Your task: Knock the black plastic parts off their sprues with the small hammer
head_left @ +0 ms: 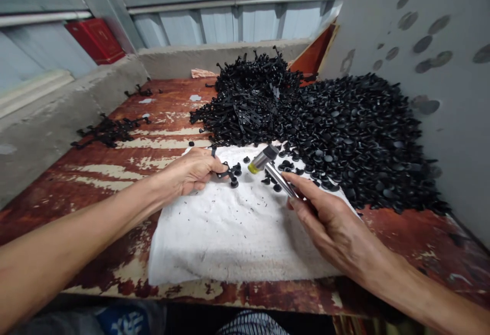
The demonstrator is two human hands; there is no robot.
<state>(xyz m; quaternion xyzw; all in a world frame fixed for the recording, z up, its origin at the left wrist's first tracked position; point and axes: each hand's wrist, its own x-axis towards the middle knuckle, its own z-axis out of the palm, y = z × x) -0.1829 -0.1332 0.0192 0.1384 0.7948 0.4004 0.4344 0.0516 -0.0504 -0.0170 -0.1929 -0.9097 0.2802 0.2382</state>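
My left hand (197,169) pinches a small branched black plastic piece (233,176) over the white cloth (229,238). Held in my right hand (329,217) is a small hammer (278,177) with a shiny metal handle. Its head has a yellow face and a dark face, and it hovers just right of the black piece, apart from it. Several loose black round-headed plastic parts (286,165) lie on the cloth around the hammer. Tiny black scraps are scattered nearer to me on the cloth.
Behind the cloth rises a heap of branched black pieces (245,100). A larger pile of round-headed black parts (360,136) spreads right, against a spotted grey panel (424,44). More black pieces (107,130) lie at left on the worn red-brown table (88,182). A red box (95,40) stands on the ledge.
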